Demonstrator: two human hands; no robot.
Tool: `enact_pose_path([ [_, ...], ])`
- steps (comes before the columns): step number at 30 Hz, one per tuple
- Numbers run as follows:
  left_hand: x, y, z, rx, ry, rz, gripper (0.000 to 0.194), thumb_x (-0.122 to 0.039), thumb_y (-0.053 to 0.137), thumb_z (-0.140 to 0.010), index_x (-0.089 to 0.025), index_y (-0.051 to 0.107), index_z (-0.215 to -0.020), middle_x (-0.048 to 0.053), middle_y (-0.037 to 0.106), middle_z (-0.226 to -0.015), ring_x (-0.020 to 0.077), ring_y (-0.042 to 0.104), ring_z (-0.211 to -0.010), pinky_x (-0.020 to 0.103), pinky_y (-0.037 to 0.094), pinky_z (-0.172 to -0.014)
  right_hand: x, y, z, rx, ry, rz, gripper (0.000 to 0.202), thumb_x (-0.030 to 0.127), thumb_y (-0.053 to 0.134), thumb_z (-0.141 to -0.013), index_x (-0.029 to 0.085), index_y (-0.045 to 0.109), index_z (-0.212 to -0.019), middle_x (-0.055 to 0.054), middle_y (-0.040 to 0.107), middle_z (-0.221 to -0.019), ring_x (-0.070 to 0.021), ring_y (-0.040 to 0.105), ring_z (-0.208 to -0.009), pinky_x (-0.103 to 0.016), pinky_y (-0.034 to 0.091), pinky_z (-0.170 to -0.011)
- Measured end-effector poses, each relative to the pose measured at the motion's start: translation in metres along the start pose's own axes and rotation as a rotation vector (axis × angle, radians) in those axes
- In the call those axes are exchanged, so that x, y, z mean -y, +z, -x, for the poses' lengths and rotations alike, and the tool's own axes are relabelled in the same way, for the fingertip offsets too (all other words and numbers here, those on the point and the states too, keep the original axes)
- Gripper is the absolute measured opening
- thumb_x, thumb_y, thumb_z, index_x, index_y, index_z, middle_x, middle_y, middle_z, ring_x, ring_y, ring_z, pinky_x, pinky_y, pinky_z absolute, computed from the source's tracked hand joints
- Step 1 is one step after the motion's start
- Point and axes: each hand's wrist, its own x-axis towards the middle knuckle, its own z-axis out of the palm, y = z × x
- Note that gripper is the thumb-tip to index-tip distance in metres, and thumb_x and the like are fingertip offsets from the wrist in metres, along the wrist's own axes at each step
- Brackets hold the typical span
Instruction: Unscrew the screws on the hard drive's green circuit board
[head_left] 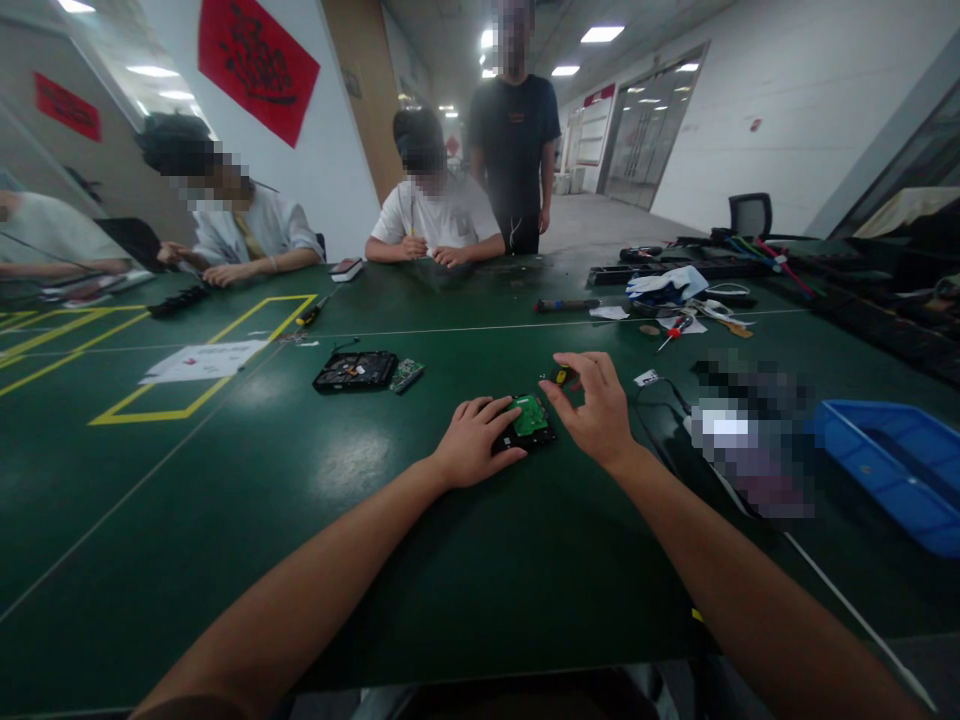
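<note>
A hard drive with a green circuit board [531, 415] lies on the green table in front of me. My left hand [474, 442] rests on its left part with the fingers spread, pressing on the drive's black body and the board's edge. Just right of and above the drive, my right hand [592, 405] pinches a small black-and-yellow screwdriver [561, 375] between thumb and fingers. The tool's lower end is too small to make out. Further left lie an opened black drive [355, 371] and a loose circuit board [407, 375].
A blue basket [892, 470] and a blurred device with a cable are at the right. Gloves [667, 285], a red screwdriver [675, 332] and cables lie at the back right. Paper [204, 361] lies left. Several people are across the table [300, 540].
</note>
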Motion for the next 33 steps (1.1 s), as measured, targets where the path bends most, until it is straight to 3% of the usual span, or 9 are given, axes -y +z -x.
enact_pose_path([
  [7, 0.0004, 0.0008, -0.0003, 0.0, -0.004, 0.013, 0.075, -0.068, 0.057, -0.093, -0.031, 0.042, -0.157, 0.007, 0.043, -0.162, 0.039, 0.038, -0.144, 0.061, 0.031, -0.117, 0.0004, 0.0021, 0.0011, 0.063, -0.024, -0.069, 0.049, 0.023, 0.054, -0.102, 0.032, 0.046, -0.149, -0.01, 0.061, -0.133, -0.028, 0.064, -0.113, -0.051, 0.058, -0.094],
  [13, 0.0012, 0.0022, 0.0, -0.012, 0.002, -0.002, 0.074, -0.067, 0.057, -0.094, -0.03, 0.044, -0.156, 0.007, 0.043, -0.162, 0.0387, 0.038, -0.144, 0.06, 0.031, -0.117, 0.0003, 0.0021, 0.0012, 0.034, -0.03, -0.056, 0.043, 0.025, 0.061, -0.099, 0.034, 0.055, -0.141, -0.009, 0.063, -0.124, -0.0283, 0.065, -0.109, -0.05, 0.059, -0.092],
  [19, 0.0019, 0.0027, -0.0002, -0.019, 0.0, 0.006, 0.074, -0.068, 0.057, -0.093, -0.03, 0.044, -0.156, 0.007, 0.043, -0.161, 0.0383, 0.039, -0.143, 0.06, 0.031, -0.118, -0.0012, 0.003, 0.0015, 0.056, -0.042, -0.079, 0.048, 0.02, 0.055, -0.101, 0.031, 0.049, -0.147, -0.009, 0.063, -0.133, -0.0275, 0.065, -0.11, -0.05, 0.058, -0.094],
  [28, 0.0011, 0.0018, 0.0005, -0.013, 0.003, -0.006, 0.074, -0.067, 0.057, -0.094, -0.029, 0.044, -0.156, 0.008, 0.042, -0.162, 0.0386, 0.038, -0.143, 0.06, 0.031, -0.117, -0.0005, 0.0018, 0.0009, 0.024, -0.018, -0.049, 0.043, 0.026, 0.065, -0.098, 0.032, 0.057, -0.139, -0.009, 0.058, -0.118, -0.0273, 0.062, -0.107, -0.047, 0.059, -0.088],
  [33, 0.0018, 0.0024, 0.0004, -0.009, 0.0, -0.007, 0.075, -0.069, 0.056, -0.094, -0.029, 0.044, -0.156, 0.007, 0.043, -0.162, 0.0386, 0.039, -0.143, 0.059, 0.031, -0.117, 0.0011, 0.0027, 0.0004, 0.044, -0.033, -0.068, 0.046, 0.021, 0.055, -0.102, 0.031, 0.049, -0.147, -0.01, 0.059, -0.13, -0.0269, 0.063, -0.11, -0.049, 0.057, -0.095],
])
